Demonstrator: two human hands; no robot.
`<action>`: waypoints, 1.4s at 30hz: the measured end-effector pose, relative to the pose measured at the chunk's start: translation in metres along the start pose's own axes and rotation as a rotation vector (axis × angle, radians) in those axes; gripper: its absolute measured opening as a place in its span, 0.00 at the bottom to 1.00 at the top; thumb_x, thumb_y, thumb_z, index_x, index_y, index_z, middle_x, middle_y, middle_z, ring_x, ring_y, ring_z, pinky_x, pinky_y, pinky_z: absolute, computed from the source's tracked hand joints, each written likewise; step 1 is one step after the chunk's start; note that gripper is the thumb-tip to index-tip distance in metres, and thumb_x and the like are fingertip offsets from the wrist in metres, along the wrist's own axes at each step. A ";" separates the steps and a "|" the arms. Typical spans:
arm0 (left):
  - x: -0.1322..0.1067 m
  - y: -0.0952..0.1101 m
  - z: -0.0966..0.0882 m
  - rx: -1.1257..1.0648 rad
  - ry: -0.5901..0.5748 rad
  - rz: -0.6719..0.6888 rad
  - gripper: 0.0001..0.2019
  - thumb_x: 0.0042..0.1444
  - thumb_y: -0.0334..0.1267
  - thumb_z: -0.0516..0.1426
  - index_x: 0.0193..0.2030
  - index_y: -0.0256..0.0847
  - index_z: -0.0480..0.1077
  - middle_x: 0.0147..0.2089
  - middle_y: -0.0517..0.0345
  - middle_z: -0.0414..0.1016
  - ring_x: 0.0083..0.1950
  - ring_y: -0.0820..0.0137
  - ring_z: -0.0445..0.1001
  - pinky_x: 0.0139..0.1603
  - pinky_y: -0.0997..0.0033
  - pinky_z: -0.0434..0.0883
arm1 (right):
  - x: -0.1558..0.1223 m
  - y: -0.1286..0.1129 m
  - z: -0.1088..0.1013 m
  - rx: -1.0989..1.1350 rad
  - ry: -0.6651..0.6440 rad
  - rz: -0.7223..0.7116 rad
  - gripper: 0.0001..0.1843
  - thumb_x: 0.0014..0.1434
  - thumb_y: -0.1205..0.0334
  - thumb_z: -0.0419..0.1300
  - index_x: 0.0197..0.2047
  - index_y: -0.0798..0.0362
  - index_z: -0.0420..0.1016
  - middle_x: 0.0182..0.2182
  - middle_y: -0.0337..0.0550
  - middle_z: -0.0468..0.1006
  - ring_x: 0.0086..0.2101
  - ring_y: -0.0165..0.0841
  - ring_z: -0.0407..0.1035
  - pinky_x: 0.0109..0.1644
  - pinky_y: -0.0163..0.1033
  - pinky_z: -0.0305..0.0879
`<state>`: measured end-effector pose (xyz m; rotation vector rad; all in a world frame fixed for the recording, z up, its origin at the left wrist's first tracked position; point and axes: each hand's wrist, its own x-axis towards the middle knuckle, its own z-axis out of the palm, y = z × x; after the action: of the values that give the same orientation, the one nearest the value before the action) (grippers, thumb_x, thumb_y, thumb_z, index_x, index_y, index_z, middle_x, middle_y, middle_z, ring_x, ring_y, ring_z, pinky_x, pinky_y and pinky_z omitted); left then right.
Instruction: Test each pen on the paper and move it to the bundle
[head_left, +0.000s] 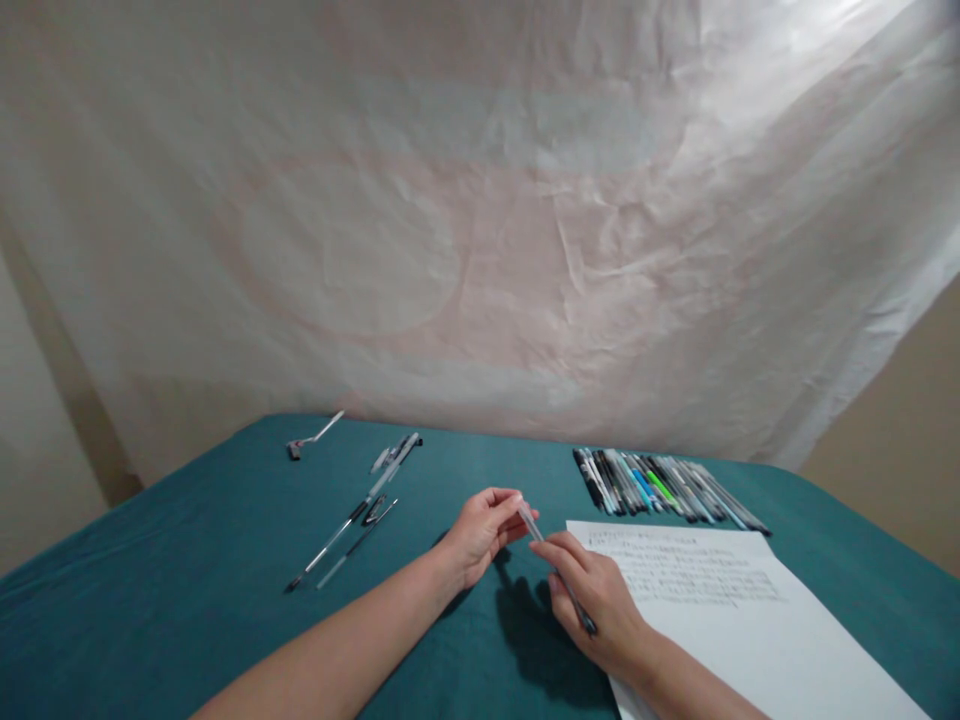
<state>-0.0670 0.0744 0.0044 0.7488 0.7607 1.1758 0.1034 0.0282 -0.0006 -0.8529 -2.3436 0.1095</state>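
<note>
Both my hands meet over the teal tablecloth (187, 600) near the front middle. My right hand (592, 600) grips a clear-barrelled pen (559, 575) that slants from upper left to lower right, its dark end sticking out below my fingers. My left hand (484, 530) pinches the pen's upper end between thumb and fingertips. Whether that end is a cap or the tip is too small to tell.
A white sheet of paper (735, 610) with handwritten lines lies right of my hands. Behind it is a row of several pens (660, 485). Loose pens and pen parts (360, 515) lie to the left, with one more piece (311, 440) farther back. A white sheet hangs behind the table.
</note>
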 end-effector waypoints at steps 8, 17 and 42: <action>-0.004 -0.003 0.008 -0.016 0.053 0.027 0.06 0.53 0.31 0.58 0.35 0.36 0.63 0.33 0.52 0.75 0.37 0.68 0.76 0.40 0.70 0.71 | -0.001 0.000 0.004 -0.050 -0.034 0.002 0.18 0.55 0.71 0.45 0.48 0.52 0.62 0.39 0.46 0.67 0.33 0.33 0.65 0.36 0.38 0.62; -0.007 -0.010 0.010 -0.042 0.034 0.045 0.09 0.53 0.35 0.59 0.37 0.37 0.63 0.32 0.53 0.75 0.36 0.68 0.76 0.39 0.71 0.71 | -0.001 0.002 0.006 -0.073 -0.019 -0.031 0.17 0.54 0.70 0.45 0.46 0.53 0.64 0.34 0.44 0.65 0.31 0.33 0.62 0.33 0.37 0.59; -0.003 -0.016 0.000 -0.048 0.148 0.087 0.14 0.50 0.28 0.59 0.41 0.38 0.58 0.31 0.53 0.75 0.33 0.67 0.77 0.37 0.67 0.72 | 0.000 0.001 0.003 -0.025 -0.120 0.026 0.20 0.58 0.65 0.48 0.54 0.50 0.59 0.45 0.48 0.68 0.40 0.34 0.68 0.41 0.37 0.65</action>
<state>-0.0596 0.0681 -0.0081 0.6658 0.8263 1.3353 0.1022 0.0293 -0.0038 -0.9114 -2.4506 0.1467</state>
